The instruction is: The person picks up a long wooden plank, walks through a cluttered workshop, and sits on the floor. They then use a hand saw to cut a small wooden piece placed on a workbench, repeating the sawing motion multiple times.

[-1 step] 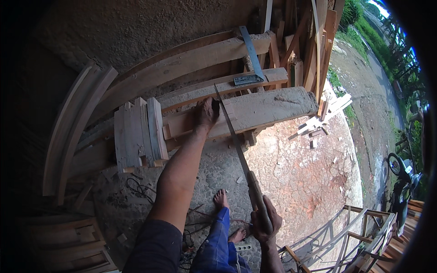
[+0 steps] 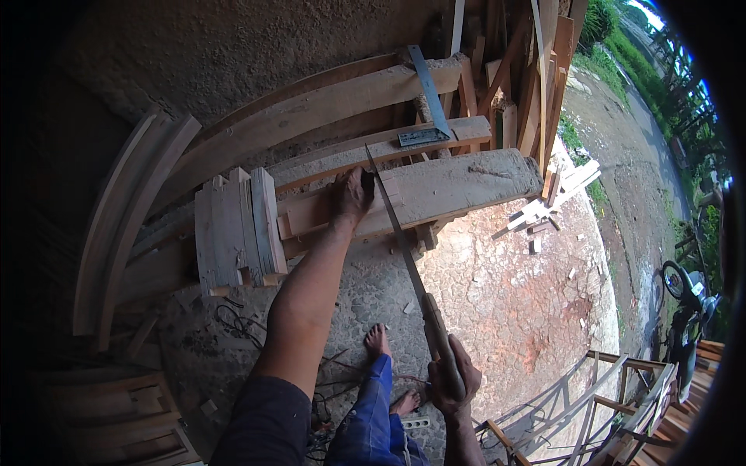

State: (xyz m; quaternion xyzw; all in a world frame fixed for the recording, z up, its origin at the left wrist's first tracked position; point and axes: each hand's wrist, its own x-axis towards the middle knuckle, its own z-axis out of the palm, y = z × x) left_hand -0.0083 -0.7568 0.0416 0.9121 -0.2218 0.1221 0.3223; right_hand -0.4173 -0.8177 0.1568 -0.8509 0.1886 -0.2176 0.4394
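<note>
My right hand (image 2: 454, 377) grips the wooden handle of a long handsaw (image 2: 400, 245), whose narrow blade runs up and across a pale board (image 2: 299, 217) on a thick dusty beam (image 2: 486, 175). My left hand (image 2: 353, 192) is closed on the board just left of the blade, its fingertips partly hidden. Left of it several short cut pieces (image 2: 225, 229) lie side by side across the beam. Behind the blade's tip, a metal try square (image 2: 427, 93) rests over the planks.
Long planks (image 2: 311, 101) lie along the rough wall, with leaning timber (image 2: 544, 78) at back right and curved pieces (image 2: 120, 233) at left. Cables (image 2: 237, 318) and offcuts (image 2: 536, 245) lie on the cracked floor near my bare feet. A wooden frame (image 2: 622, 404) and a motorbike (image 2: 688, 311) stand at right.
</note>
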